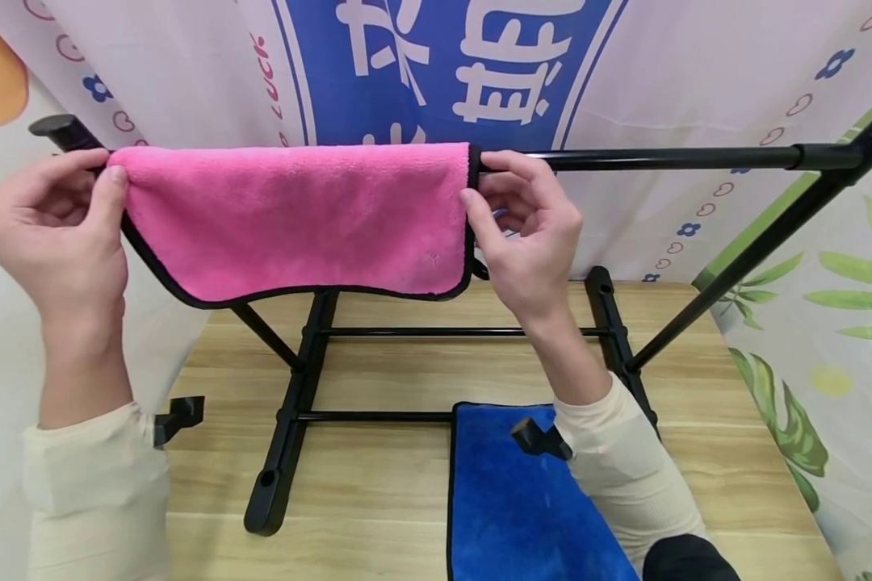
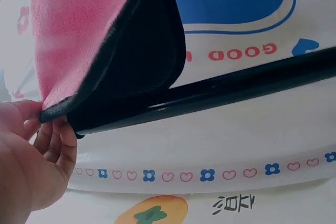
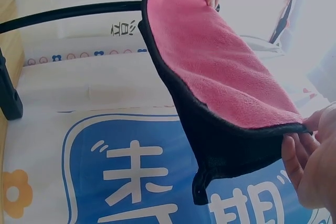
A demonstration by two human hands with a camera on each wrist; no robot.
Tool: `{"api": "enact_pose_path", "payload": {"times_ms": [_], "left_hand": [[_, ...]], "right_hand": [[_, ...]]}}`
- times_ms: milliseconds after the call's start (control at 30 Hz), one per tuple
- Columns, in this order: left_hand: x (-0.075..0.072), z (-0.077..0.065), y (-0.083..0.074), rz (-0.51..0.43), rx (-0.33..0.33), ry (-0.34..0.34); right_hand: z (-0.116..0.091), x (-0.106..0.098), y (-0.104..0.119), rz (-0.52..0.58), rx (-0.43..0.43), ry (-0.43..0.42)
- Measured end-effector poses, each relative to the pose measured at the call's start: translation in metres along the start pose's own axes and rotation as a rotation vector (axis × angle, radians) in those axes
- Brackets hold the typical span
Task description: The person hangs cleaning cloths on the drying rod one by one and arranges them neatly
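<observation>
A pink towel [image 1: 298,222] with black edging hangs folded over the top bar [image 1: 668,159] of a black rack. At its upper left corner my left hand [image 1: 73,210] pinches the cloth between thumb and fingers, close to the rack's end. My right hand [image 1: 526,230] pinches the black-edged right side, just under the bar. From the left wrist, the towel's dark underside [image 2: 142,51] shows beneath the pink face. In the right wrist view a small black loop [image 3: 200,184] dangles from the towel's lower edge.
A blue towel [image 1: 516,500] with black edging lies on the wood-patterned floor [image 1: 378,484], partly under my right forearm. The rack's black feet [image 1: 283,452] and crossbars stand there too. Behind rises a printed curtain [image 1: 647,73]; a leaf-patterned wall [image 1: 828,323] is at right.
</observation>
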State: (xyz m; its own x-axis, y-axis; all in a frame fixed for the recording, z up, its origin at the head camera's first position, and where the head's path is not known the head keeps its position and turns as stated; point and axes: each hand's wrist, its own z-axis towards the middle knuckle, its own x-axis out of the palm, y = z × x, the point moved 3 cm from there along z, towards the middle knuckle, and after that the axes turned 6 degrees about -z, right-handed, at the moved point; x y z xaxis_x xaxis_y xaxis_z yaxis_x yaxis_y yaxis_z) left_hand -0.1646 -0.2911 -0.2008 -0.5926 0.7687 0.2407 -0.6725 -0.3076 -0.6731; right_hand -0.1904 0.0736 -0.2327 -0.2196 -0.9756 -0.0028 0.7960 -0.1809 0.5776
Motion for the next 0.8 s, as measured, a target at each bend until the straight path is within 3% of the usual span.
{"api": "enact_pose_path", "payload": {"times_ms": [200, 800], "left_hand": [[-0.0007, 0.0008, -0.0003, 0.077, 0.034, 0.028], [-0.0044, 0.0017, 0.0032, 0.097, 0.019, 0.046]], "right_hand": [[0.0006, 0.0005, 0.0012, -0.009, 0.005, 0.025], [0.0031, 0.0047, -0.0013, 0.058, 0.036, 0.09]]}}
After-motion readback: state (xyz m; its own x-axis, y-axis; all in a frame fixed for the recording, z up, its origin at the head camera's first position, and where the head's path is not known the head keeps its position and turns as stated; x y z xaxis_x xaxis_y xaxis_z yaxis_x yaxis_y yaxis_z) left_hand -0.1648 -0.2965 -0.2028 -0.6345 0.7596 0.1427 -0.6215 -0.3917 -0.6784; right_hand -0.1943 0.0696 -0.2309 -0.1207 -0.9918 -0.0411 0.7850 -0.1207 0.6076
